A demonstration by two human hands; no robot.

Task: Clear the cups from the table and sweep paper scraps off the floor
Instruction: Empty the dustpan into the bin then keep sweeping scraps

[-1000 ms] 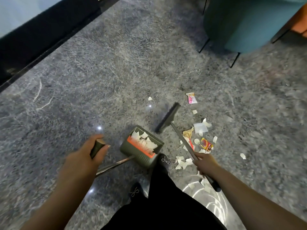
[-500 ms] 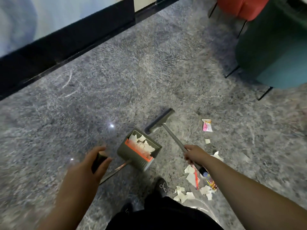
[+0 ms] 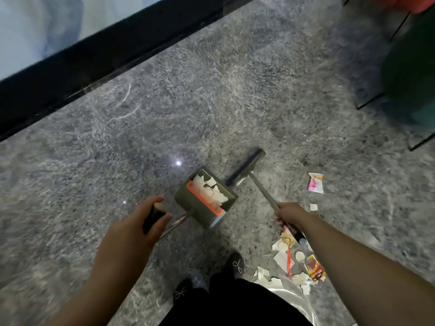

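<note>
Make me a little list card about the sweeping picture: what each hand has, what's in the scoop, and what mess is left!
left hand: grips the dustpan handle
right hand: grips the broom handle
dustpan: holds white paper scraps
broom head: beside the dustpan's far end
mess left: pink wrapper lying apart; a pile of scraps and a red packet by the feet
floor: grey, speckled

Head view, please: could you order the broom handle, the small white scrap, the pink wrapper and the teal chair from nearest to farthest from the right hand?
Measured from the right hand:
1. Broom handle, gripped by that hand.
2. Small white scrap, on the floor just right of the hand.
3. Pink wrapper, farther up and right.
4. Teal chair, at the far upper right edge.
</note>
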